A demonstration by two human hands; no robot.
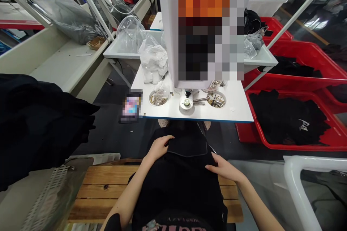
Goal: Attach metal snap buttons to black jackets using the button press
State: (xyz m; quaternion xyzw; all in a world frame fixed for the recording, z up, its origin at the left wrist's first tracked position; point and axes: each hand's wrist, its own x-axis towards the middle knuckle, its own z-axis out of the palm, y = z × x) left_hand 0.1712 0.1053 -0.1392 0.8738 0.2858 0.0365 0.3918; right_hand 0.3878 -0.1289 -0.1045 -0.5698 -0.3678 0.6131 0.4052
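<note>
A black garment (184,166) lies across my lap, in front of a white press machine (187,43) on a white work table (235,108). My left hand (158,148) rests on the garment's upper left part, fingers stretched out and lying flat. My right hand (223,168) lies on its right side, fingers extended and pressed on the cloth. Below the machine head sits a round metal die (186,103). Two recessed cups hold small metal parts, one on the left (158,98) and one on the right (216,100).
Red bins (311,140) with black garments stand on the right. A pile of black cloth (35,126) lies on the left. Clear plastic bags (153,59) sit on the table. A wooden bench (103,191) is under me, a white rail (295,173) at lower right.
</note>
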